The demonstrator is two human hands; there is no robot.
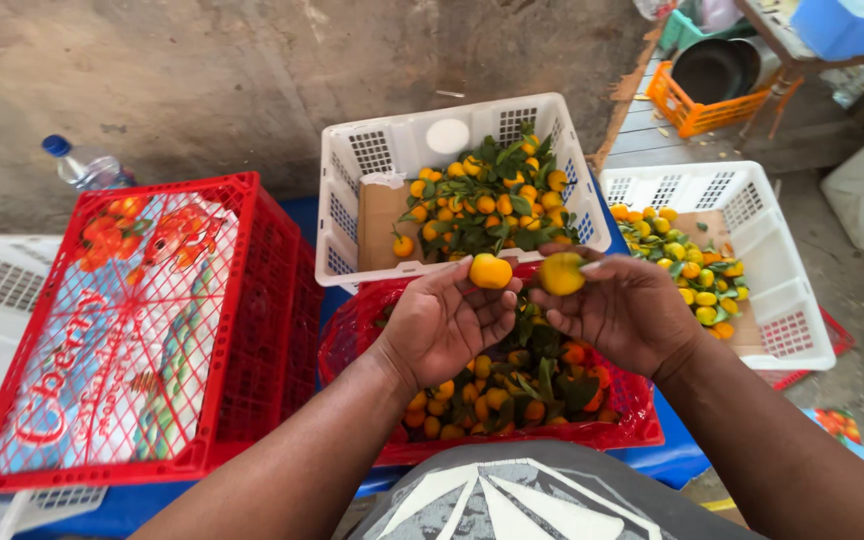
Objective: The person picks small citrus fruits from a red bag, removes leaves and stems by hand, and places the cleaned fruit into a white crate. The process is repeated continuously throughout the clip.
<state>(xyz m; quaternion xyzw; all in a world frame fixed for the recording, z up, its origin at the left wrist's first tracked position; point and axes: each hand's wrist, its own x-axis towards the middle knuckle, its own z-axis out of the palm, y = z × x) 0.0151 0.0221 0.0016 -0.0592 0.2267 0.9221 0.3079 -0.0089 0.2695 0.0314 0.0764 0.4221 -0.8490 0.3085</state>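
Left hand is cupped palm-up, a round, glossy yellow-orange citrus fruit pinched at its fingertips. Right hand grips a second, duller fruit at 3 o'clock of the first. Both are held above the red crate of leafy fruit.

bare concrete floor; on it a clear water bottle; a white crate; an orange crate

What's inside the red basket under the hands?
The red basket holds small orange citrus fruits mixed with green leaves. The hands and forearms cover part of it; its bottom is hidden.
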